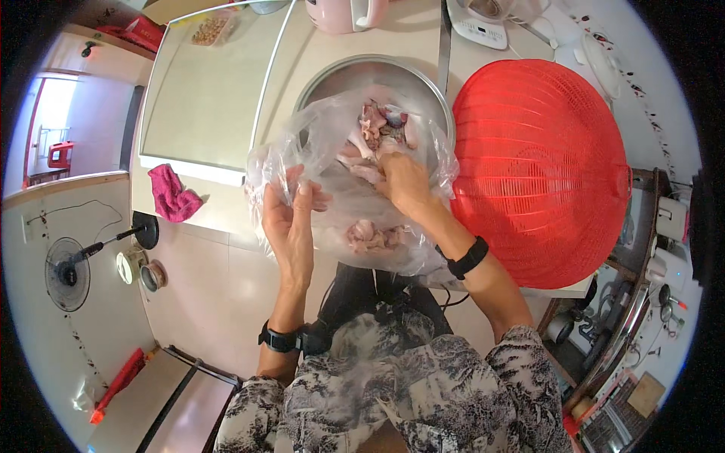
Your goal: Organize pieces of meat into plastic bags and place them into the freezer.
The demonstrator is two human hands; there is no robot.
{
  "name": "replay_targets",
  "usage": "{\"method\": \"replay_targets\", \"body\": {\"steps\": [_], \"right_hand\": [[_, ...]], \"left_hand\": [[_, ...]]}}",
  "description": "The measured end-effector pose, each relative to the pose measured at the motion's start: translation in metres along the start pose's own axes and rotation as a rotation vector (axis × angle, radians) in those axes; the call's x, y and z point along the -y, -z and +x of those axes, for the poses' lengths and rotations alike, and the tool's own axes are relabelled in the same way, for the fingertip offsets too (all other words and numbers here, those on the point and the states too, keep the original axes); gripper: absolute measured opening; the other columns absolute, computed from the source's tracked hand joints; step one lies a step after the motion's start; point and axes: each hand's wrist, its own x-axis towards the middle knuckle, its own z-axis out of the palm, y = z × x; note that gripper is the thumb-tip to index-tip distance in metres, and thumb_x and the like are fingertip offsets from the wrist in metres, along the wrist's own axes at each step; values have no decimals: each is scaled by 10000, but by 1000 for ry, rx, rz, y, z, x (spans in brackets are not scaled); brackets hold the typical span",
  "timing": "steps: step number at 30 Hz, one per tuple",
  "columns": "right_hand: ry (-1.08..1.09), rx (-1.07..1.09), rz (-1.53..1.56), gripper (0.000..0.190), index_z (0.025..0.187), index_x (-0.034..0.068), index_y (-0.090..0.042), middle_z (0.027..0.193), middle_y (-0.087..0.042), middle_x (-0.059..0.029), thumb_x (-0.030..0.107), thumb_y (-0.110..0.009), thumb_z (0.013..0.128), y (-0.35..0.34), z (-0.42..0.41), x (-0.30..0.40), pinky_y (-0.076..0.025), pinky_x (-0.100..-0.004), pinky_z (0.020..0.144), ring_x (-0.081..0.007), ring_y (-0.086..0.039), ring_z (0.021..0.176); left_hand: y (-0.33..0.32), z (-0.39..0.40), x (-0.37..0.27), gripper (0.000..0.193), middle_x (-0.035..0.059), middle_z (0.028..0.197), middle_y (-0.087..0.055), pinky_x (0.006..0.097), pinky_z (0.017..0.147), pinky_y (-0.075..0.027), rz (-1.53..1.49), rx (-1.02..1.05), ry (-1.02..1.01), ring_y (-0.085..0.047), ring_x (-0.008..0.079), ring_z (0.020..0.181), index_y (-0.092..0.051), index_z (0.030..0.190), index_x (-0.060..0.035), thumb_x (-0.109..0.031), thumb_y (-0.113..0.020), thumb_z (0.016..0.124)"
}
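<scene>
A clear plastic bag [334, 122] lies spread open over a wide metal basin [325, 73]. Raw meat pieces [372, 122], which look like cut poultry with bones and skin, rest on the plastic over the basin. A smaller clump of raw meat [371, 236] sits in the bag near the table's front edge. My left hand [291, 218] holds the left side of the bag, its thumb up and some fingers behind the plastic. Inside the bag, my right hand [405, 181] is curled on a pale meat piece; its fingertips are partly hidden.
Right of the basin stands a large red mesh food cover [541, 170]. A pink kettle [340, 14] and a white appliance [481, 28] are behind. Leftward lie a magenta cloth [173, 195] and a white-edged panel [204, 102] carrying a small food container [212, 29]. A fan [68, 274] stands farther left.
</scene>
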Motion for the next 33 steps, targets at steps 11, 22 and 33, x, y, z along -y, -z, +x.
{"method": "replay_targets", "body": {"steps": [11,22,33], "right_hand": [[-146,-75,-6,245,930,3,-599,910,-612,-195,128,-642,724,44,-13,0,-462,-449,735,-361,-591,844],[132,-690,-194,456,1137,46,-540,1052,-566,-187,156,-697,724,89,-54,16,-428,-414,814,-336,-551,957],[-112,-453,566,180,928,16,-608,725,-633,-78,175,-544,872,121,-46,8,-447,-281,576,-153,-583,633]], "left_hand": [[16,-8,1,307,44,842,-546,252,620,-463,-33,-20,-51,-518,104,726,-503,1161,5,-185,-519,920],[29,7,-8,311,55,922,-579,238,666,-445,466,75,-228,-525,97,773,-504,1183,7,-146,-511,913],[-8,38,-35,280,19,816,-594,215,615,-415,57,193,-127,-482,57,649,-552,1177,-27,-130,-474,929]]}}
